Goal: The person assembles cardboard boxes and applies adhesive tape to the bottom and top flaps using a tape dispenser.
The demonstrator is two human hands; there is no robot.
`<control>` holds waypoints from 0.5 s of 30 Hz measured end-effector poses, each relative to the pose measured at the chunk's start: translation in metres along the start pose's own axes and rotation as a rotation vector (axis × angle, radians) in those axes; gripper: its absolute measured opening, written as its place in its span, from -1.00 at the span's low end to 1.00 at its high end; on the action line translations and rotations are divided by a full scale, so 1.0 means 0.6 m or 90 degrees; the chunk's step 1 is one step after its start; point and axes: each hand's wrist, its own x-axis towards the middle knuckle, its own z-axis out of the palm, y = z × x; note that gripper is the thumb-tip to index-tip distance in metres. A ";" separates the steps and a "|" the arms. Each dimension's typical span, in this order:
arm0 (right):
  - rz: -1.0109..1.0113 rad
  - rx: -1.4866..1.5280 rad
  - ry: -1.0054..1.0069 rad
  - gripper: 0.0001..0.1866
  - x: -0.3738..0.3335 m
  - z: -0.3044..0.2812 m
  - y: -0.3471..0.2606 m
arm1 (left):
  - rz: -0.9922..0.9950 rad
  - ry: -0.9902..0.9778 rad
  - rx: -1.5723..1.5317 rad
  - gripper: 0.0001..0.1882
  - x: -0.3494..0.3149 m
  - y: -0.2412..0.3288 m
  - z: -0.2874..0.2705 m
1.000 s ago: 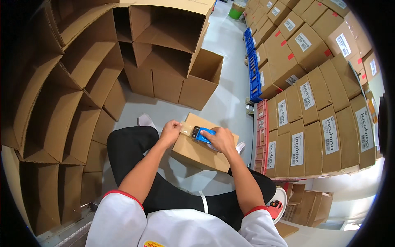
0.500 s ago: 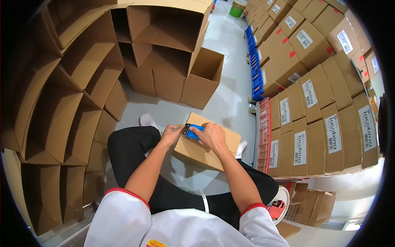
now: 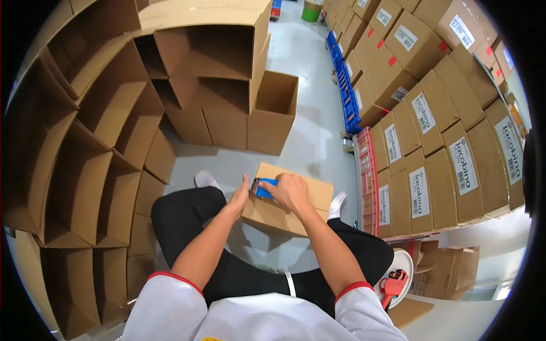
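Note:
A closed cardboard box (image 3: 273,220) rests on the floor between my legs. My right hand (image 3: 290,192) is wrapped round a blue tape dispenser (image 3: 265,188), whose dark front end sits at the top left edge of the box. At the box's left end is my left hand (image 3: 239,200), upright with the thumb pointing up. Its fingers look extended against that end and hold nothing visible, though part of the palm side is hidden.
Open cardboard boxes (image 3: 122,119) are stacked on their sides at the left; an upright open box (image 3: 273,116) stands ahead. Labelled cartons (image 3: 449,165) fill the right, beside a red crate base (image 3: 368,176) and blue pallets (image 3: 343,85). A red tool (image 3: 392,284) lies on a white round lid (image 3: 405,264).
The left hand has shifted from a pinch near the dispenser's front to an extended pose by the box's end. The dispenser has moved slightly left and down with the right hand.

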 end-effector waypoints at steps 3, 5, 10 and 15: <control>-0.022 0.013 0.029 -0.27 -0.002 -0.002 0.005 | -0.109 -0.139 -0.130 0.12 -0.013 0.033 0.000; 0.011 0.039 -0.057 -0.27 -0.001 -0.004 0.013 | 0.192 -0.025 -0.004 0.06 -0.030 0.067 0.012; -0.007 0.033 -0.160 -0.23 0.019 -0.012 0.030 | 0.492 -0.210 0.594 0.36 -0.080 0.158 0.015; -0.033 0.034 -0.102 -0.22 0.021 -0.014 0.024 | 0.481 -0.254 1.011 0.48 -0.091 0.181 0.001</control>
